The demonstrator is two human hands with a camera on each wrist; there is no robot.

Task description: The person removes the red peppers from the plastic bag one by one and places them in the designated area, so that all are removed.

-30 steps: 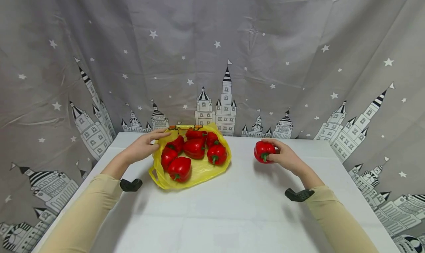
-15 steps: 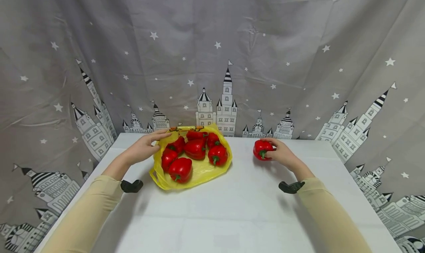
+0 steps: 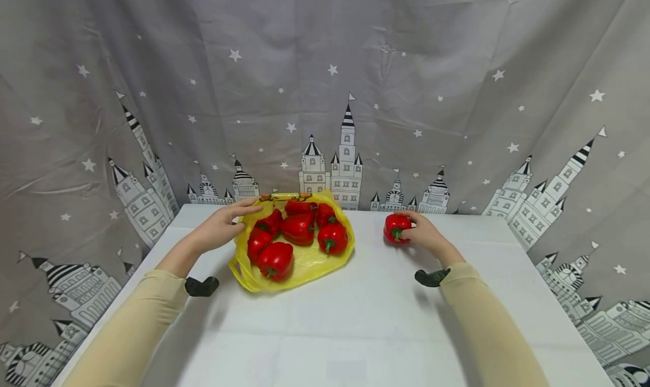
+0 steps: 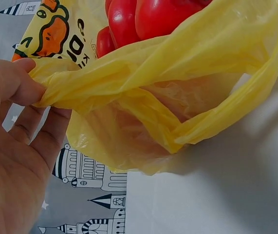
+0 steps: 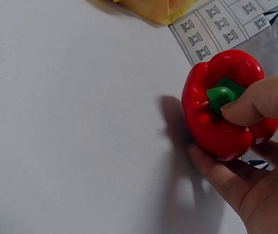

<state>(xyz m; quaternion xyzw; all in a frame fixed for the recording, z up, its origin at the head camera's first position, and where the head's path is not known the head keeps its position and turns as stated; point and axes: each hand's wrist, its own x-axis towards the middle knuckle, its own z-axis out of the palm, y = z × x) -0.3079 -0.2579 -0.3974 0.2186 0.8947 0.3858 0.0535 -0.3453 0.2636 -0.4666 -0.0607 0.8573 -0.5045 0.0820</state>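
My left hand pinches the edge of a yellow plastic bag between thumb and fingers; the left wrist view shows the gathered film in that grip. The bag lies on its side with its mouth toward me, and several red bell peppers rest inside. Apart from the bag, to its right, my right hand holds another red bell pepper. Its thumb lies by the green stem, while the other fingers go round the side and beneath, partly hidden.
A white-covered table carries the bag. Behind it hangs a grey curtain printed with castles and stars. Black wrist cameras sit on both sleeves.
My right hand has moved slightly left with the bell pepper, toward the bag. The left hand and the bag have stayed almost in place.
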